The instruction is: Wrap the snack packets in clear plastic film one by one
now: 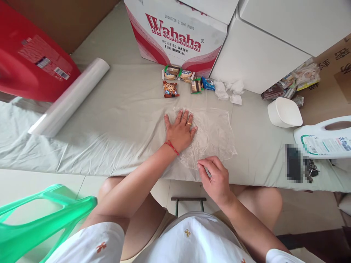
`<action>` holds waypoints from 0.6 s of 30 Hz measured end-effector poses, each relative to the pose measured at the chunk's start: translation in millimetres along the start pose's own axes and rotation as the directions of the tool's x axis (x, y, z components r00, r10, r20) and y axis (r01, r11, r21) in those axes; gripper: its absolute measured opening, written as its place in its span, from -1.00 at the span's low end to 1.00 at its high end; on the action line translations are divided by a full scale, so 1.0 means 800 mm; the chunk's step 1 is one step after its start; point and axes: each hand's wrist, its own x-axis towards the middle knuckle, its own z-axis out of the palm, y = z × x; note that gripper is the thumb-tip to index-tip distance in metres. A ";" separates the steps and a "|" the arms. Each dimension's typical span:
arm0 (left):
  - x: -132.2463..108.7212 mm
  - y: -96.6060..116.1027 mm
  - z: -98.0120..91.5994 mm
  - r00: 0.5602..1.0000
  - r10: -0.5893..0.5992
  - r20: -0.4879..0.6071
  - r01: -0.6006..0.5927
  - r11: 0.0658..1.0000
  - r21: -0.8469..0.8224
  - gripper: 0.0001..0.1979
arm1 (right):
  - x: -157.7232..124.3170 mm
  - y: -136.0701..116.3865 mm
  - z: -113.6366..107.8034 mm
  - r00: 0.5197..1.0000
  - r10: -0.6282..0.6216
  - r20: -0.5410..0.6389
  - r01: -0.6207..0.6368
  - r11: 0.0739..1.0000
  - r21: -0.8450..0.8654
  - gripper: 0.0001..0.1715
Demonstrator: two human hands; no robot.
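A clear, crinkled plastic sheet (216, 131), perhaps a thin bag, lies spread on the cloth-covered surface. My left hand (181, 128) presses flat on its left part, fingers spread, with a ring on one finger and a red string at the wrist. At the sheet's near edge, my right hand (215, 175) is closed in a pinch, thumb and forefinger together on the film. Beyond the sheet are several small wrapped snacks: a brown cookie packet (170, 89), a green-edged packet (196, 85) and a blue packet (208, 83). White crumpled tissues (229, 91) lie beside them.
A Wahaha carton (181, 36) stands at the back. To the left are a plastic film roll (71, 98) and a red jug (35, 54), with a green stool (55, 219) below. A white bowl (285, 112), a white detergent bottle (326, 138) and a blurred dark object (294, 163) sit right.
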 end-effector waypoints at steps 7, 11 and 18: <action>-0.001 0.001 -0.002 1.000 -0.003 0.013 0.003 1.000 0.005 -0.37 | 0.024 0.015 0.044 0.956 0.147 0.255 -0.107 0.980 -0.166 -0.76; 0.000 0.001 -0.002 1.000 -0.005 0.019 0.005 1.000 0.002 -0.36 | 0.023 0.016 0.049 0.937 0.166 0.306 -0.111 0.976 -0.188 -0.82; -0.001 0.001 0.000 1.000 -0.006 0.011 0.006 1.000 0.004 -0.36 | 0.023 0.015 0.050 0.942 0.134 0.306 -0.074 0.977 -0.200 -0.78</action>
